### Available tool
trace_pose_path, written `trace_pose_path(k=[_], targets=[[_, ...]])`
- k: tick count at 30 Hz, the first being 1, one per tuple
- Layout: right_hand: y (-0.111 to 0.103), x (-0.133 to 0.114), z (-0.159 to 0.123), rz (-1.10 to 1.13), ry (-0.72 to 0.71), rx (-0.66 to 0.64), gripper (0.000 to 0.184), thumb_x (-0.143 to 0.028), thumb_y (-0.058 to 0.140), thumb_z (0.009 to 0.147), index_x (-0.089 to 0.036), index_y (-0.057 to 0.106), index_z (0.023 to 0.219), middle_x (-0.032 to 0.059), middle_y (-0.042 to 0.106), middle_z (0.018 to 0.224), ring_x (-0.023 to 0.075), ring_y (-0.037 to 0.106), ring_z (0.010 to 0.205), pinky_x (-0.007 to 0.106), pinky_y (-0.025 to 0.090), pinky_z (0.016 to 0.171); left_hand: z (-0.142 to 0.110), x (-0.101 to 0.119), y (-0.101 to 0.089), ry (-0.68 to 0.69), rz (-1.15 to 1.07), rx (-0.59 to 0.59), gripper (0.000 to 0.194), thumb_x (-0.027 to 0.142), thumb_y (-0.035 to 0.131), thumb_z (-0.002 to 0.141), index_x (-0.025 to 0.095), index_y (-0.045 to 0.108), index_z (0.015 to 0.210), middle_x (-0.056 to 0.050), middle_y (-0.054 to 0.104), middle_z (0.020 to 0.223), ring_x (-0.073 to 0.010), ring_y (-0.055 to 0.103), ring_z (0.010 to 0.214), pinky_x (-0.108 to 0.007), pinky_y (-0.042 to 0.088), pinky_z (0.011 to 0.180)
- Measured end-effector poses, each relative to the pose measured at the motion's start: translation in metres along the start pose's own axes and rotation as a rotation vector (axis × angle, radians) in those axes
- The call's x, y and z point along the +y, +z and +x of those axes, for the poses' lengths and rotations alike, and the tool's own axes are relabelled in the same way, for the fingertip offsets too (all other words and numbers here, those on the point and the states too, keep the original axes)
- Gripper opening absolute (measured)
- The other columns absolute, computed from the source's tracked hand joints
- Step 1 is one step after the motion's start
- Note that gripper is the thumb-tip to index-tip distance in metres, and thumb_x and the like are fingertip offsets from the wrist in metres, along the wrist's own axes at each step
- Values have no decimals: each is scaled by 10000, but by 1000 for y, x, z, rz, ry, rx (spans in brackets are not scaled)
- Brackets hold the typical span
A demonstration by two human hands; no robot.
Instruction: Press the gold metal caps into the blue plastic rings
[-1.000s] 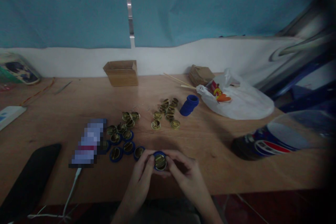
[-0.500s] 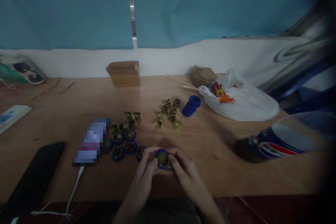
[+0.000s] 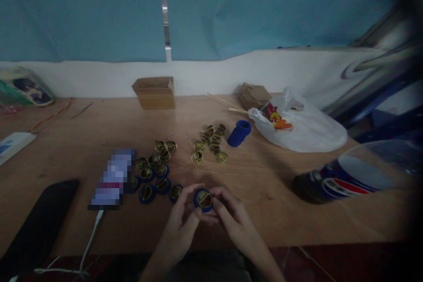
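A round pin-back badge with a blue rim is held between both hands, its brass-coloured back and pin bar facing up. My left hand grips its left side, thumb at the lower edge. On the other side, my right hand pinches the rim with thumb and fingers. Several blue-rimmed badges lie left of my hands, pin sides up. Beyond them are brass-coloured badge pieces without blue rims, in two loose groups. A leaning stack of blue rings stands to their right.
A phone with a blurred screen and a dark slab-like object lie left. To the right lies a Pepsi bottle, with a white plastic bag behind it. A cardboard box stands near the wall.
The badge has turned in my fingers, so its pin bar now shows diagonally. Both hands stay in nearly the same place, and the view has shifted slightly.
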State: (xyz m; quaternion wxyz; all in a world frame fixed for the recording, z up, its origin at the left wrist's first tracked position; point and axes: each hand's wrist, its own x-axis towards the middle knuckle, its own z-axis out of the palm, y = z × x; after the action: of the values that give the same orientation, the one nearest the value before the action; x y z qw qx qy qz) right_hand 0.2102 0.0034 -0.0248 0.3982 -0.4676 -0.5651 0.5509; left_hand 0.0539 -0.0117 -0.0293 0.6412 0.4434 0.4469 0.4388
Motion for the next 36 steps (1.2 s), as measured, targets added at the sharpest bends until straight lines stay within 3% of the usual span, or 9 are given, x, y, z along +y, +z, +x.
trace_pose_path(k=[4,10,14,21,26,32,36], targets=[[0,-2,-2,-23,-35,-24,185,-338,453,959,-200,570,919,13,599,821,145,598,719,246,509,640,-1,-2,1,5,-42,-44,346,228,490,894,261,491,1239,-86,637,1221,-213,723,852,-369,561,816],[4,2,-5,-93,-65,53,175,-323,447,964,-205,576,951,19,628,840,158,612,772,262,498,693,-2,-4,0,20,-10,3,414,218,503,889,277,474,1298,-81,609,1278,-256,651,1066,-385,540,888],[3,1,-3,-102,-76,74,184,-322,457,962,-204,598,954,20,645,857,162,621,808,263,489,733,-2,-6,-2,8,5,41,352,291,477,917,266,541,1262,-79,580,1324,-291,571,1195,-427,501,963],[2,0,-5,-119,-52,97,203,-339,460,965,-206,612,970,19,656,870,158,632,830,252,486,754,-2,-6,-2,24,25,57,357,379,460,937,261,550,1261,-77,563,1339,-294,494,1279,-449,442,1036],[3,1,-6,-130,-102,147,178,-330,477,958,-215,611,975,33,669,914,168,632,855,257,495,765,0,-5,0,-3,22,95,402,398,477,929,264,504,1307,-80,544,1367,-283,505,1267,-435,447,1024],[3,7,-9,-162,-190,214,131,-257,477,957,-240,583,1034,54,634,1021,187,611,949,301,486,847,4,-3,2,-17,60,50,305,397,459,942,246,602,1165,-51,656,1192,-238,593,1131,-379,453,996],[1,11,-8,-218,-292,252,133,-218,462,958,-257,577,1013,56,594,1032,198,578,987,328,468,873,3,-1,2,-12,97,70,280,377,461,944,266,616,1149,-43,633,1229,-230,578,1145,-370,452,996]])
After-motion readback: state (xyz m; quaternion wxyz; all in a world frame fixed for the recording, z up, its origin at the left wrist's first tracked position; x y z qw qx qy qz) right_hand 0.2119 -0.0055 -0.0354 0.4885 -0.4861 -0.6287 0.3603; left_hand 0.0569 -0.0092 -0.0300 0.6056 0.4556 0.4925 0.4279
